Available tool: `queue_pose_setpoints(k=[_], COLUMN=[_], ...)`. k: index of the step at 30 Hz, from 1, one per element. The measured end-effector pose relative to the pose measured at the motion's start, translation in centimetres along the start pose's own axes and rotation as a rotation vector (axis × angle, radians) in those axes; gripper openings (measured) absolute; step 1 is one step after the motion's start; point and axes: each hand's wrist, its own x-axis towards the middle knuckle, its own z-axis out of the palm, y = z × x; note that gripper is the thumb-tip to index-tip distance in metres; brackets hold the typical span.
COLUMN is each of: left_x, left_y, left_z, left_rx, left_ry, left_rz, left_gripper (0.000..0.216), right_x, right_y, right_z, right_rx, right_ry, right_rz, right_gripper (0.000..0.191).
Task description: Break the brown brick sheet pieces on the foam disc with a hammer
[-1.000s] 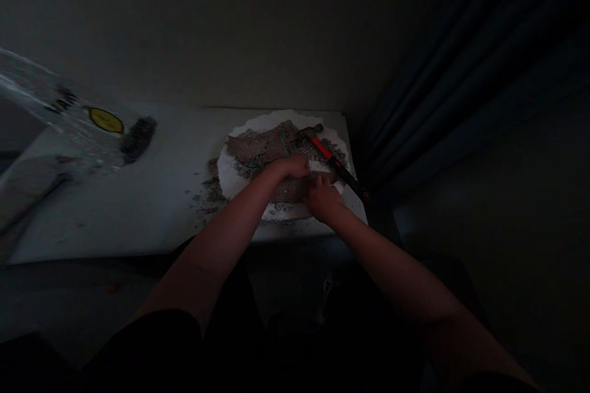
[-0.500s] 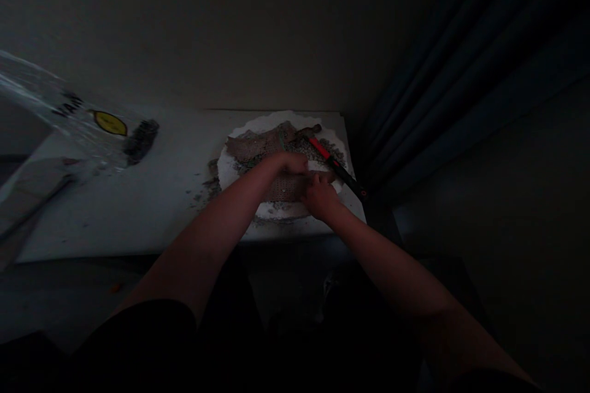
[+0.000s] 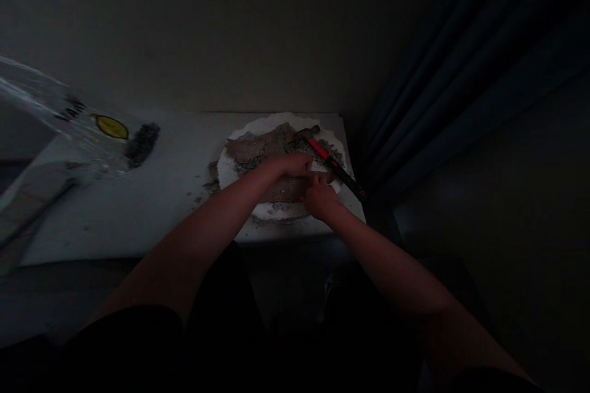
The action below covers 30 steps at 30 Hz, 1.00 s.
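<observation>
Hands barely shifted since earlier frame. Left hand [image 3: 291, 166] and right hand [image 3: 319, 196], fingers curled tight, grip mesh [image 3: 280, 189] on white disc [image 3: 230, 175]; hammer [image 3: 332, 163] just beside. Step looks like working mesh by hand; next move needs steady two-hand hold.

We have a single view, from a camera worn on the head, facing forward and down. It looks along both forearms to the desk [image 3: 138, 215], which lies at middle distance, its far edge against the wall [image 3: 230, 31] at 12 o'clock. The left hand [image 3: 291, 164] and right hand [image 3: 319, 198] meet near centre; a curtain [image 3: 461, 73] fills 2 o'clock.
</observation>
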Motion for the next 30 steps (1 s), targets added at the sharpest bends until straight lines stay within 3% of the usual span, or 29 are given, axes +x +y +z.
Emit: queue_pose_setpoints(k=[6,15,18,21,24,26,28,30], left_x=[-1.9,-2.0,-2.0,-2.8,-5.7,-9.1,-13.3,-17.5], left_y=[0.1,1.6,2.0,1.9,0.4,-1.5,-3.9,-6.4], left_z=[1.1,2.1,1.5,-0.9,-4.0,-5.1,-4.5,-2.3], left_rx=[0.121,0.262,0.214,0.127,-0.008,-0.129,-0.293,-0.480], left_ry=[0.197,0.186,0.166,0.218,0.397,0.466,0.396,0.162], left_rz=[0.070,0.045,0.018,0.013,0.006,-0.030,-0.121,-0.180], left_gripper=[0.024,0.035,0.036,0.032,0.028,0.031,0.033,0.031], right_x=[0.0,-0.2,-0.1,0.1,0.1,0.0,-0.1,-0.2], right_y=[-0.1,-0.2,-0.3,-0.2,0.1,0.2,0.3,0.3], right_z=[-0.2,-0.9,-0.8,-0.4,0.0,0.2,0.2,0.2], right_rx=[0.027,0.000,-0.008,-0.028,-0.038,-0.035,-0.030,-0.025], right_ry=[-0.024,-0.058,-0.068,-0.046,-0.023,-0.004,0.016,0.028], right_rz=[0.030,0.002,0.007,-0.003,-0.018,-0.036,-0.050,-0.052], right_gripper=[0.055,0.048,0.048,0.048,0.048,0.048,0.048,0.048])
